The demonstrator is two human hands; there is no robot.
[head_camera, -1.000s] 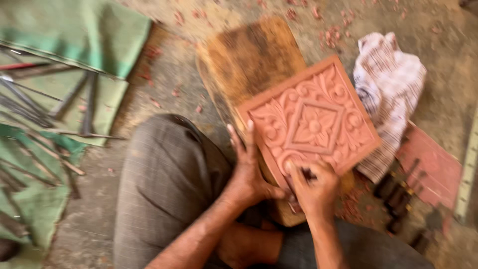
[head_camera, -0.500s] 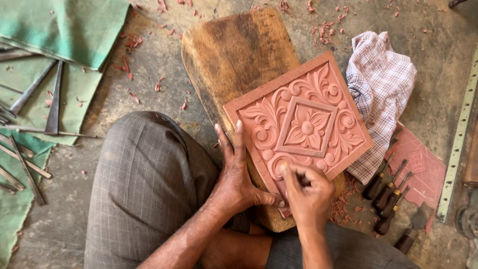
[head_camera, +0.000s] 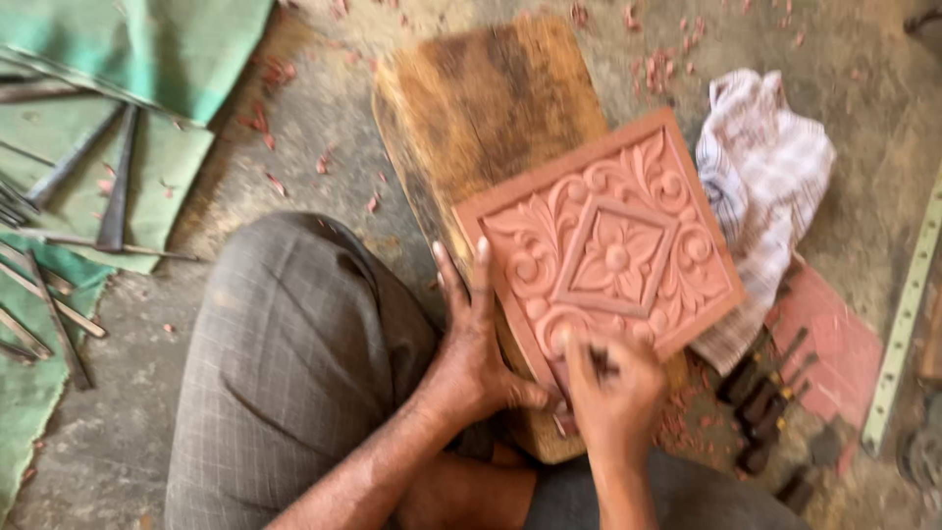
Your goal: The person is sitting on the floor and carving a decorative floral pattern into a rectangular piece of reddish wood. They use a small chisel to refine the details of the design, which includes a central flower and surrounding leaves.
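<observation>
The right hand (head_camera: 616,393) pinches a small tool (head_camera: 601,363) on the tile's (head_camera: 608,255) near edge; the left hand (head_camera: 476,344) lies flat, fingers spread, against its left side

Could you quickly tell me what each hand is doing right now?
Left hand: open, fingers flat against the carved terracotta tile's left edge.
Right hand: closed on a small dark carving tool at the tile's lower edge.

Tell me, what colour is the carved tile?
The carved tile is reddish terracotta pink, seen best in the head view.
</observation>
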